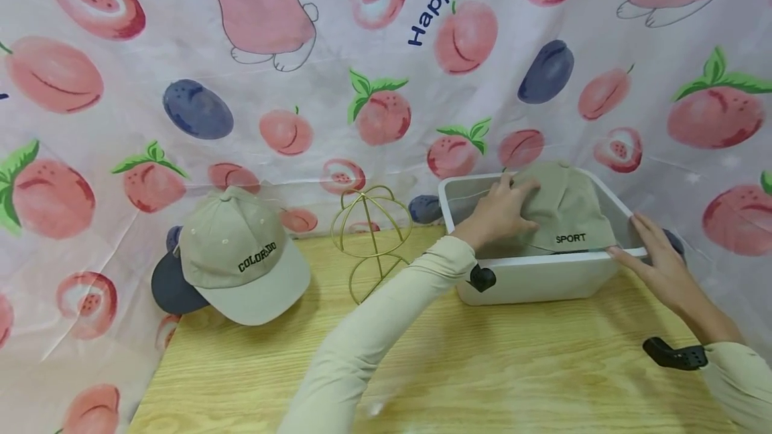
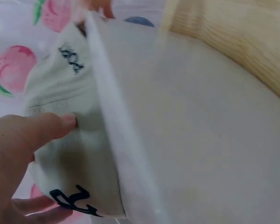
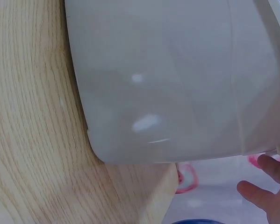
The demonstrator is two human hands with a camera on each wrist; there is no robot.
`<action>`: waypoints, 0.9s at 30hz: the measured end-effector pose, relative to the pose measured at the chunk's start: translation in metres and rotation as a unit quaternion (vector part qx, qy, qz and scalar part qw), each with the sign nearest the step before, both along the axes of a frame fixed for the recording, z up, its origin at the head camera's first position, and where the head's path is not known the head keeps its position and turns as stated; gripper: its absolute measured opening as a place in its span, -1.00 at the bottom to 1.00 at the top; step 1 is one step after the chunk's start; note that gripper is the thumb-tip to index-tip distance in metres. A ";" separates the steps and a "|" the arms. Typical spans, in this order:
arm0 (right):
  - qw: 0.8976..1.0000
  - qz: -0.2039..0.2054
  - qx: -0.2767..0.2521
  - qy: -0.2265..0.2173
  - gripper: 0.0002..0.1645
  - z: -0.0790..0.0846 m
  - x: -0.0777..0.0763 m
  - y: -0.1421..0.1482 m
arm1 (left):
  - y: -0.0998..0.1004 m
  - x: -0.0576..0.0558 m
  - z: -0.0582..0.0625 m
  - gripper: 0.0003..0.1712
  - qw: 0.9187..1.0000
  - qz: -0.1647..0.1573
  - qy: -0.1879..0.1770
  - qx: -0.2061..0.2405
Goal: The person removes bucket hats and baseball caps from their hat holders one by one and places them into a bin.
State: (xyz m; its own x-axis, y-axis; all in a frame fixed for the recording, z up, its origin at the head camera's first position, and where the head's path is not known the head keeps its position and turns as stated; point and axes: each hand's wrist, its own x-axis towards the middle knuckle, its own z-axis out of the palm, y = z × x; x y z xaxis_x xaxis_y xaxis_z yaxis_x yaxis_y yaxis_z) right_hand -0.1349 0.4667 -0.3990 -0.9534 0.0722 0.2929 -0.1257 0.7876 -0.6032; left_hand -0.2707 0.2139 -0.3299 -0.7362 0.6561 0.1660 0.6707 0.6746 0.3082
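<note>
My left hand [image 1: 499, 213] reaches over the front rim of a white bin [image 1: 543, 281], fingers spread against a beige baseball cap [image 1: 563, 209]. The cap, marked SPORT, sits in the bin with its crown rising above the rim. In the left wrist view the thumb lies on the cap [image 2: 86, 144] and the other fingers reach its lower edge. My right hand [image 1: 660, 263] is at the bin's front right corner, its fingers extended along the rim. In the right wrist view two fingertips [image 3: 254, 193] show beside the bin wall [image 3: 163, 84]. The cap's lower part is hidden inside the bin.
A beige cap marked COLORADO [image 1: 232, 246] stands at the left over a dark navy cap brim [image 1: 175, 284]. Between it and the bin is a gold wire stand [image 1: 374, 240]. A fruit-patterned cloth [image 1: 386, 52] hangs behind the wooden table [image 1: 482, 367].
</note>
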 end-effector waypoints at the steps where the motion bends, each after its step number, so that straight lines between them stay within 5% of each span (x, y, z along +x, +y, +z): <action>1: 1.000 -0.001 -0.001 -0.004 -0.04 0.000 0.000 0.000 | 0.002 0.000 -0.001 -0.13 1.000 0.011 0.002 -0.009; 8: 1.000 -0.003 -0.004 -0.007 -0.04 0.000 0.001 0.000 | 0.012 0.004 -0.009 -0.21 0.997 0.043 0.003 -0.059; 27: 1.000 0.001 -0.015 -0.002 -0.04 -0.001 -0.001 0.002 | -0.020 0.003 -0.003 -0.25 0.997 -0.061 -0.031 -0.037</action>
